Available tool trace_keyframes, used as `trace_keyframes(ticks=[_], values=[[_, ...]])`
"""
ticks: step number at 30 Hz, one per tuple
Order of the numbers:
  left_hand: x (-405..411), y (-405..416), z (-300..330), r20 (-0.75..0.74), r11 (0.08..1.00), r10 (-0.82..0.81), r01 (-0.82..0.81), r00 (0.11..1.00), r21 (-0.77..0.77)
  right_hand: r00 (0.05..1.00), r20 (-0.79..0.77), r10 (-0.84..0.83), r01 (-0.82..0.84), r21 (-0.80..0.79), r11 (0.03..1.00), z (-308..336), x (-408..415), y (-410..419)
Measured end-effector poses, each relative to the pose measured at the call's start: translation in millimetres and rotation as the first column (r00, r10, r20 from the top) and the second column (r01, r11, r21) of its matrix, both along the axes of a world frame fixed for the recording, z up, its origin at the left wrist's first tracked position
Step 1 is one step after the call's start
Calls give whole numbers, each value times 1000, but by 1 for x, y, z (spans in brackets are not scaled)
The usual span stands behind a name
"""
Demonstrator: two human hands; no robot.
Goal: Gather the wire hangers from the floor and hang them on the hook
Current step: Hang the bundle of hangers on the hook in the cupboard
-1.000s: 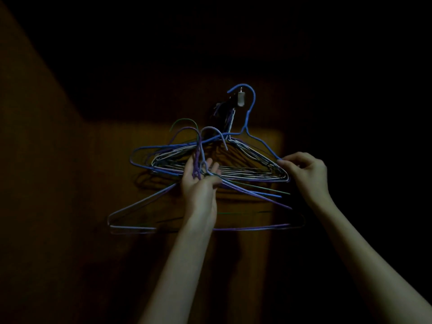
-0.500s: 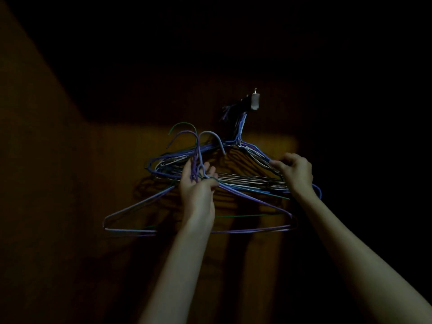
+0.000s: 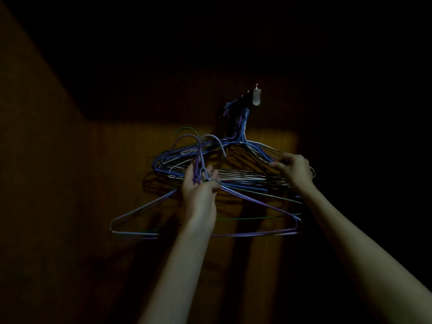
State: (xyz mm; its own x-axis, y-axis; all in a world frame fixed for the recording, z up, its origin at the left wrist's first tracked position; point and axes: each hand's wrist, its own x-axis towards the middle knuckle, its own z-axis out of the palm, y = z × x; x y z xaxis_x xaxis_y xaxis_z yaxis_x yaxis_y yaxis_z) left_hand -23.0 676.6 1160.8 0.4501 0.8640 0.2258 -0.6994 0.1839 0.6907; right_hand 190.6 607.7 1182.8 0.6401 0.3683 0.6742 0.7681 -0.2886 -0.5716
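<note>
Overhead, a thick bunch of thin wire hangers [image 3: 233, 176], blue, purple and pale, hangs from the small white hook [image 3: 256, 97] on the dim wooden wall [image 3: 58, 183]. At nine o'clock of the bunch, the left hand [image 3: 198, 190] has its grip curled round the twisted necks of a few more hangers [image 3: 233, 235], purple, green and pale, whose wide shoulders spread below. At three o'clock the right hand [image 3: 293, 169] pinches the bunch's slanting wires. Their free hooks curve at ten o'clock, well apart from the white hook; dark open wall lies all around.
</note>
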Motion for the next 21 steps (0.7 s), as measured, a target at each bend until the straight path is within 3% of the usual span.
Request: trace_keyframes(ticks=[9, 14, 21], values=[[-13, -9, -4, -30, 1000, 4, -4, 1000, 8, 998, -17, -66, 65, -22, 998, -8, -13, -15], [-21, -14, -10, -37, 1000, -3, 4, 999, 15, 998, 13, 67, -67, 15, 998, -17, -46, -30], [-32, -19, -20, -44, 1000, -3, 4, 999, 15, 929, -122, 349, -367, -194, 910, -39, -104, -40]])
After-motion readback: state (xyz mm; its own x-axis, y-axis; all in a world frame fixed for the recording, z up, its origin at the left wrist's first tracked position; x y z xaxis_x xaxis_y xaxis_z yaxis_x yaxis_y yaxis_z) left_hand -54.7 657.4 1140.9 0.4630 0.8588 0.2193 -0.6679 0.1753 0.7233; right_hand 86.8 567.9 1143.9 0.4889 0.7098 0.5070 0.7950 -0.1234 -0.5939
